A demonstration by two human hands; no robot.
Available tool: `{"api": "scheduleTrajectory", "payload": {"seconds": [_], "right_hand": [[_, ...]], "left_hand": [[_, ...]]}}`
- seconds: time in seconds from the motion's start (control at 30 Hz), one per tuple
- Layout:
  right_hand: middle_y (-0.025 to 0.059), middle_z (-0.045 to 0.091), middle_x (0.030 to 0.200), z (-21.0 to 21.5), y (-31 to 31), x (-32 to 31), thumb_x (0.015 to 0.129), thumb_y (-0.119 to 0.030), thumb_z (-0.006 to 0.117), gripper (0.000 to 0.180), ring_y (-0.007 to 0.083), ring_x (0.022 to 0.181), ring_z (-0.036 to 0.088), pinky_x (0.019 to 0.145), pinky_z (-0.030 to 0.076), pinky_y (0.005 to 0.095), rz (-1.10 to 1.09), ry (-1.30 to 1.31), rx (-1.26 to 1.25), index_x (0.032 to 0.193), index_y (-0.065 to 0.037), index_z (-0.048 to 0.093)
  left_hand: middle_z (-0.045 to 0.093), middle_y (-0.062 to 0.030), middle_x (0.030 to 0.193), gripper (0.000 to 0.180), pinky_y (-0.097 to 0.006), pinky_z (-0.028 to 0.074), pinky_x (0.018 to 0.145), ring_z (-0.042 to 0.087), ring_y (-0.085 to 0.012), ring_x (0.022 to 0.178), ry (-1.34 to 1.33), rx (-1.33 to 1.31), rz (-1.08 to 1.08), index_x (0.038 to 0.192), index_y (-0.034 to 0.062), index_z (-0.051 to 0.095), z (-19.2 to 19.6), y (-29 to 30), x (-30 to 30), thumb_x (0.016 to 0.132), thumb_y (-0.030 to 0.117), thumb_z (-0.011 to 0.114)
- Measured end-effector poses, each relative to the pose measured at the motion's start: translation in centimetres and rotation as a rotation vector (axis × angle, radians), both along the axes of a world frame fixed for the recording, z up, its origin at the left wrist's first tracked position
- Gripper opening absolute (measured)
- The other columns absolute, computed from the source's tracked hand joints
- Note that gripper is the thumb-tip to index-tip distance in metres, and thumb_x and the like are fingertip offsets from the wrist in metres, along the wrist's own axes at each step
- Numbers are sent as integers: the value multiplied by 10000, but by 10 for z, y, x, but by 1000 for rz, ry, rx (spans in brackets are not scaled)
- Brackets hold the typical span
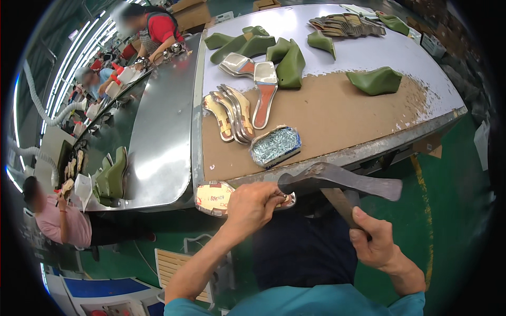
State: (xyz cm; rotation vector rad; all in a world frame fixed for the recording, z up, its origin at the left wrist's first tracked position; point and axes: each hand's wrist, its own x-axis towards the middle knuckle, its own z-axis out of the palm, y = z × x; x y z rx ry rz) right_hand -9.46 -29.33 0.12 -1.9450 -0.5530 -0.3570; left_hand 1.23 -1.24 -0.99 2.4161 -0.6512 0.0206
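Observation:
My left hand (253,203) is closed round a shoe insole (211,199), cream with red and brown marks and a shiny rim. Its middle is hidden under my fingers. A shoemaker's hammer is in my right hand (375,245), fingers wrapped on the wooden handle (337,203). The long curved dark hammer head (337,176) lies across the view just beyond my left hand, its rounded end close to my left fingers. I cannot tell whether it touches them or the insole. On the bench beyond stands an open box of small nails (276,147).
The bench (337,121) holds more insoles (232,113), soles with orange-brown middles (264,89), green shoe lasts (291,66) and a brown stack (345,25). A metal-topped table (163,105) adjoins on the left. Several people work along it; a slatted seat (171,266) stands lower left.

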Motion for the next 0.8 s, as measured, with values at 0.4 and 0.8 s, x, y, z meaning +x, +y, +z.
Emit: {"api": "scheduleTrajectory", "payload": {"seconds": [0.4,0.8], "right_hand": [[176,688,946,7,-5,5,1005,-27,587,479,282,622,618,594,520,351,-80,229,-1,1464,-20,450],[168,738,1155,14,-6,4,875,-12,768,520,212,842,755,727,605,314,-66,193,-99,1370,-50,613]], "left_hand": [[683,-121,1151,572,-459,469,960,634,-361,1086,-180,437,-221,1269,147,654,16,23,10,821,471,804],[654,-76,1015,553,-420,454,891,648,-284,965,-60,408,-189,1265,175,656,10,20,6,801,436,806]]}}
